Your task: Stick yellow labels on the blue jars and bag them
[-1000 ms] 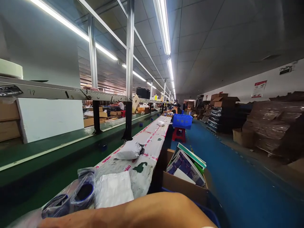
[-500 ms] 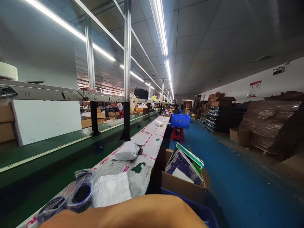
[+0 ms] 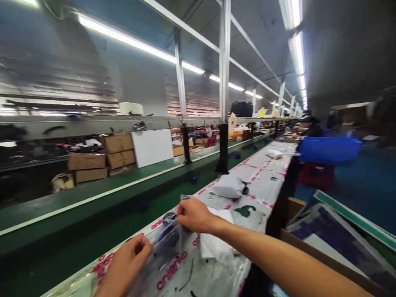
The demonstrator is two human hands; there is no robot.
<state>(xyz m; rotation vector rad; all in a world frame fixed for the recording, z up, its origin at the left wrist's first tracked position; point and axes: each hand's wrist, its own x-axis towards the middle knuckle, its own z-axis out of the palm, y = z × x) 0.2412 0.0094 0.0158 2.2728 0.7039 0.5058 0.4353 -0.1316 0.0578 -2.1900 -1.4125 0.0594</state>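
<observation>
A clear plastic bag (image 3: pixel 168 235) with something dark blue inside is stretched between my two hands, above the covered bench. My right hand (image 3: pixel 194 214) is closed on its far end, with a bit of film poking out above the fingers. At the near end, my left hand (image 3: pixel 128 262) has its fingers curled in a pinch at the bag's edge. Motion blurs the bag, so the exact shape of its contents does not show. Under my right forearm lies a flat white packet (image 3: pixel 216 243). Beyond it sits a plump white mailer bag (image 3: pixel 229 186).
A green conveyor belt (image 3: pixel 93 251) runs along the bench's left side, with a metal post (image 3: pixel 225 74) beside it. To the right stand a cardboard box (image 3: pixel 309 251) of flat packages and a blue crate (image 3: pixel 329 149) on a red stool. A person (image 3: pixel 311 126) is farther down.
My view has swung left. Both hands have come into sight over the bench, and the plastic bag that lay there is now held between them.
</observation>
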